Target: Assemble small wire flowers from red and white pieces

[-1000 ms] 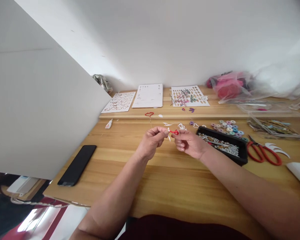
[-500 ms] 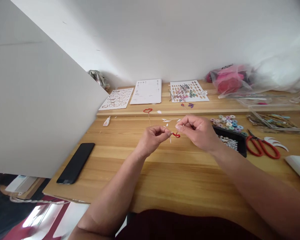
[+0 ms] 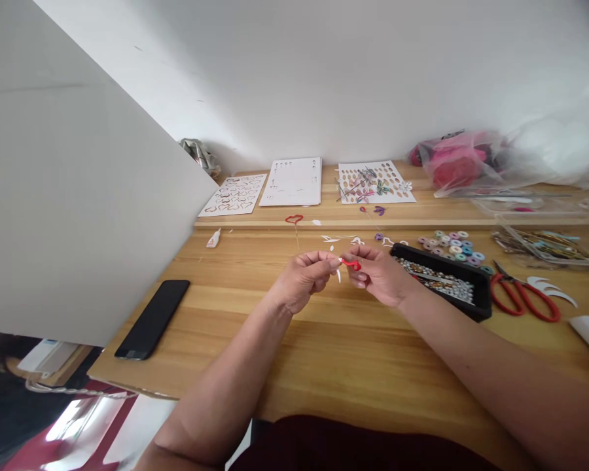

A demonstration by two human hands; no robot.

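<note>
A small red thread-wrapped piece (image 3: 351, 263) with a white end is held up above the wooden table. The fingertips of my left hand (image 3: 307, 278) pinch it at its white end, where a thin white sliver hangs down. My right hand (image 3: 380, 275) is closed around the red end from the other side, its fingers bent and partly hidden. Behind my hands, a red wire outline shape (image 3: 294, 219) on a thin stem lies by the raised ledge. White paper cutouts (image 3: 357, 241) and a small purple piece (image 3: 379, 237) lie nearby.
Right of my hands stand a black tray (image 3: 481, 297) of beads, thread spools (image 3: 455, 249) and red-handled scissors (image 3: 525, 297). A phone (image 3: 152, 319) and a glue bottle (image 3: 214, 238) lie left. Patterned sheets (image 3: 233, 195) rest on the ledge, beside a grey partition (image 3: 78, 196).
My right hand has moved left and down, coming against the red piece, and its fingers have closed there. My left hand stays pinching the white end. The view has shifted slightly.
</note>
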